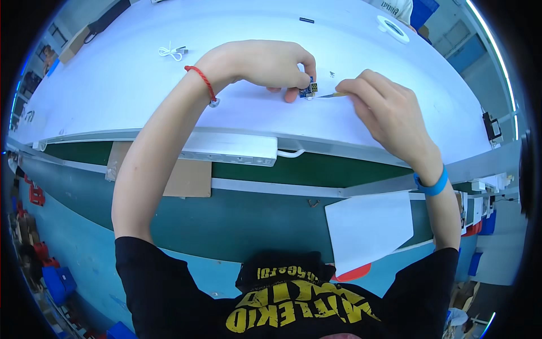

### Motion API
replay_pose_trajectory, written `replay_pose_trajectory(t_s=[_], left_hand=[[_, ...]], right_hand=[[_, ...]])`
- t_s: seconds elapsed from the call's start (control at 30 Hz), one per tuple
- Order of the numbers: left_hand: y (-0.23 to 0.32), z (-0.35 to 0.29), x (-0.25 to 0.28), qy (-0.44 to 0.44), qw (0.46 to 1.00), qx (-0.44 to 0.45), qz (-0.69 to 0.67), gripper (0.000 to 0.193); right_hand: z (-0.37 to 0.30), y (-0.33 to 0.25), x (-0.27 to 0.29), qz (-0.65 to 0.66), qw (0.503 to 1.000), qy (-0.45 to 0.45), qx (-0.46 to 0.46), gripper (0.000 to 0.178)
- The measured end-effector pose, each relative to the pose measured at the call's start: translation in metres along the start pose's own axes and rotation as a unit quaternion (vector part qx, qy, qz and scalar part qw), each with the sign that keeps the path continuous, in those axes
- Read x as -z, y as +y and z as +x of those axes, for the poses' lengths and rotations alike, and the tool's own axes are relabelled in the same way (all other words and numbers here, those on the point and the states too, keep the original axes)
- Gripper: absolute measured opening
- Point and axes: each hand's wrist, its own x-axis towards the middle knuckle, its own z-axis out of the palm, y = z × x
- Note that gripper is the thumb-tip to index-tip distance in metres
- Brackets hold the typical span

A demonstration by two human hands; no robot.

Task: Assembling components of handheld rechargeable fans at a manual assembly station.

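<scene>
Over the white table, my left hand (pixel 265 61) pinches a small blue circuit board (pixel 305 92) between thumb and fingers. A small dark block with digit shapes (pixel 314 87) sits on the board's right side. From the right, my right hand (pixel 389 107) grips a thin pointed tool (pixel 327 95) with a metal tip and a yellowish shaft; its exact kind is too small to make out. The tip points left at the board's lower edge, and whether it touches is unclear. My left fingers cover part of the board.
A coiled white cable (pixel 172 52) lies to the left. Farther back are a short black strip (pixel 306 20) and a white ring-shaped object (pixel 393 28). Tiny bits (pixel 332 74) rest beyond the tool. A white power strip (pixel 237 150) runs below the table's front edge.
</scene>
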Motion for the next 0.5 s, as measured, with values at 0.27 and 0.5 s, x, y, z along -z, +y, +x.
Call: replay_pose_trajectory(t_s=[0.27,0.5], left_hand=[[-0.001,0.006,0.001,-0.036,0.999,0.023,-0.011,0.025],[0.003,0.008,-0.003,-0.053,0.997,0.047,-0.02,0.021]], right_hand=[[0.003,0.0,-0.028,0.017,0.999,0.029,-0.013,0.01],[0.0,-0.011,-0.026,-0.031,0.999,0.026,0.026,0.011]])
